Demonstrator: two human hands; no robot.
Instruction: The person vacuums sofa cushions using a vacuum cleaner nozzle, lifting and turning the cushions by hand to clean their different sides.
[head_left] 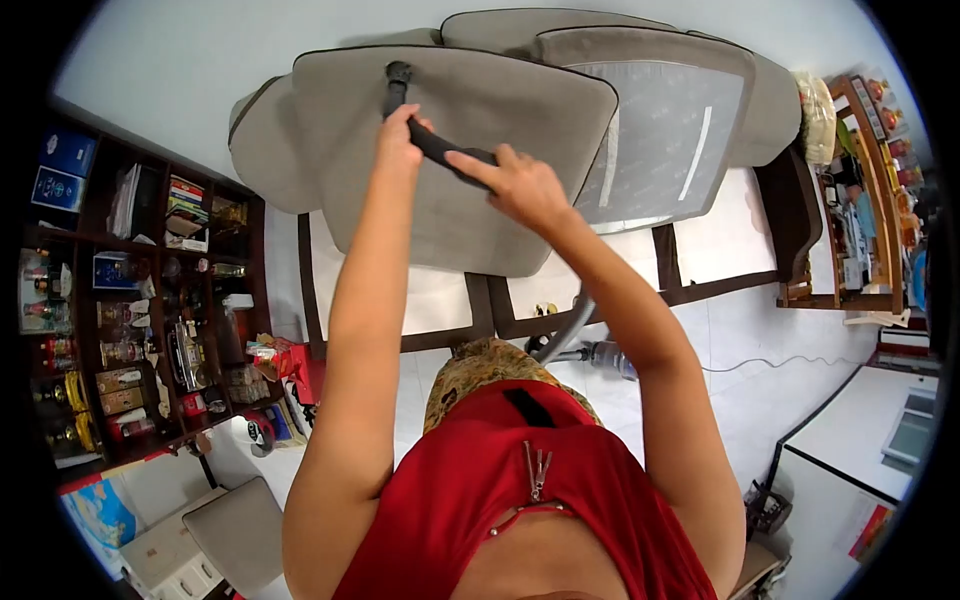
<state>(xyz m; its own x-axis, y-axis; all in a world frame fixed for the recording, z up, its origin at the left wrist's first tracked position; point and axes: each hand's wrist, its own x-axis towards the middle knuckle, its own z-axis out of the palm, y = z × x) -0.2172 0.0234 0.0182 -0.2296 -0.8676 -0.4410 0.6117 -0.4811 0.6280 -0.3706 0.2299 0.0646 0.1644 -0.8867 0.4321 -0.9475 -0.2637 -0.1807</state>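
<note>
At the front of the sofa, I have both hands closed around a black vacuum handle (440, 148). My left hand (402, 138) grips it just behind the round brush head (398, 72), and my right hand (527, 188) clasps its curved rear part. The brush head touches the face of a large grey cushion (450, 210), near its upper edge and left of its middle.

That cushion leans over the pale seat pads (725, 230), which sit in a dark frame (484, 305). Just to its right I see a second cushion (665, 130), its shiny panel crossed by two white strips; more grey cushions stand behind both.

Below my right forearm, a grey hose (572, 328) curves down towards a clear canister (612, 358) on the pale tiled floor (735, 345). Further out, a dark shelf unit (150, 245) packed with bottles, boxes and books stands on the left, and a wooden rack (888, 215) of small goods on the right.
</note>
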